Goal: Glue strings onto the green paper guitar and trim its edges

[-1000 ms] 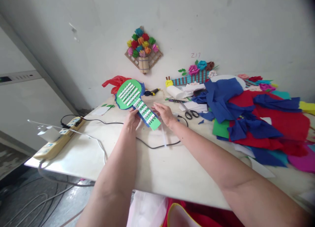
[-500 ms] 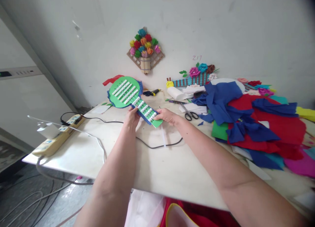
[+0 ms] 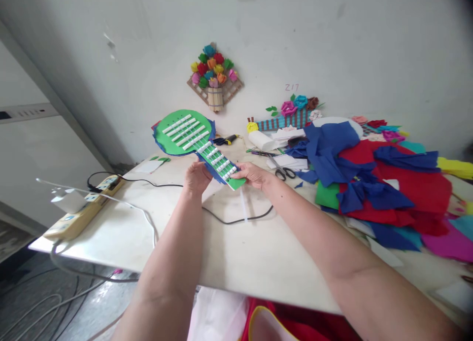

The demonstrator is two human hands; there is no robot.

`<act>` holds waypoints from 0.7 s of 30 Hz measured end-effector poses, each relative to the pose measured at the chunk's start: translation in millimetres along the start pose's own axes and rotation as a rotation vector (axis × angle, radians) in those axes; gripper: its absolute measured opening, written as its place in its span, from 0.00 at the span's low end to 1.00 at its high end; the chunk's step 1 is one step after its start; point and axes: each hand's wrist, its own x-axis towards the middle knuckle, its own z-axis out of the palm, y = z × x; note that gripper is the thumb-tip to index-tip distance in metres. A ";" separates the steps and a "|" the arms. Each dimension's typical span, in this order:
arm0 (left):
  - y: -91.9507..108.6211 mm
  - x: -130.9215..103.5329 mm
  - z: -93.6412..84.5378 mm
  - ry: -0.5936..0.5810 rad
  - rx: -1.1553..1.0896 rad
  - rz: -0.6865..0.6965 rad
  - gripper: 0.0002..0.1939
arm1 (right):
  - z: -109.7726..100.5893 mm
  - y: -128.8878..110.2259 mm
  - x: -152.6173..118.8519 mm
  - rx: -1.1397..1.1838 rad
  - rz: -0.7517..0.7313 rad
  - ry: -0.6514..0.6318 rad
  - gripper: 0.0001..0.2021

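The left hand [image 3: 198,177] seems to hold, fingers partly hidden, the neck of a green, blue-edged, lute-shaped craft piece [image 3: 202,147] above the pale flat worktop [image 3: 258,262]; the right hand [image 3: 252,175] pinches its lower end. Light pressure would best spare the slim white rods [image 3: 195,137]

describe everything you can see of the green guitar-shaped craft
The green guitar-shaped craft has a round body and straight neck, apparently paper or foam. White bars cross both, shorter on the neck, with thin lines running lengthwise. Ragged blue edging shows around it. It is held tilted above the table, the right hand gripping the neck's end, the left hand at its lower edge.
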 end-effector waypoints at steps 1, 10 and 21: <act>-0.1 -1.2 2.2 -0.025 0.017 -0.010 0.18 | -0.5 0.6 0.0 0.010 -0.005 -0.002 0.14; -6.7 -0.6 4.5 -0.064 0.081 -0.103 0.27 | 4.8 0.1 -0.4 0.076 -0.003 0.049 0.13; -8.2 -5.0 9.2 -0.121 0.079 -0.108 0.25 | 5.7 7.3 2.2 0.095 -0.032 0.059 0.13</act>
